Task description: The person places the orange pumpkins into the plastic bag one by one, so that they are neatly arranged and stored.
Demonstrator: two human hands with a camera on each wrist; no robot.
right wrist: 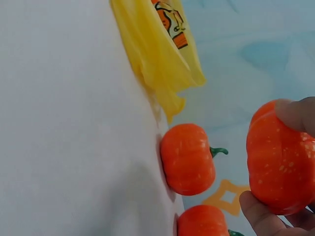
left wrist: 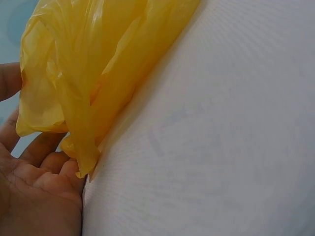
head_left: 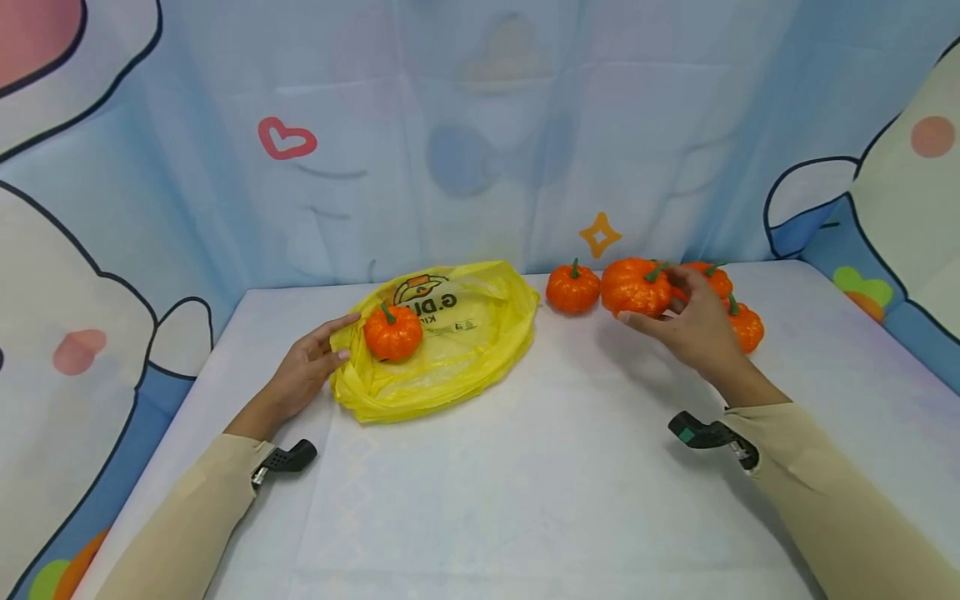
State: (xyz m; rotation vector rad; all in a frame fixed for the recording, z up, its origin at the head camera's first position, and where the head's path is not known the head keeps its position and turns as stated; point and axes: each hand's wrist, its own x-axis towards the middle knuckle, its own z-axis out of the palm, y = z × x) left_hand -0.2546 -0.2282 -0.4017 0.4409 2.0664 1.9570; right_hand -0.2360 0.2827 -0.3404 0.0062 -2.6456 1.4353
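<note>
Right of centre, the right grip point(head_left: 693, 329) grasps an orange pumpkin point(head_left: 632, 289) between thumb and fingers; carrying it clear of the neighbouring pumpkin point(head_left: 572, 290) would avoid knocks. The left grip point(head_left: 303, 367), released, best steadies the yellow bag point(head_left: 468, 358), left of centre.

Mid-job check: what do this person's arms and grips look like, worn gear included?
The plain beige fabric left sleeve and matching right sleeve end near the wrists. A curved black left wrist device and similar right wrist device jut from the cuffs, both with silvery fittings; the right one shows a green patch. The left grip and right grip wear no gloves. No cables are visible.
</note>
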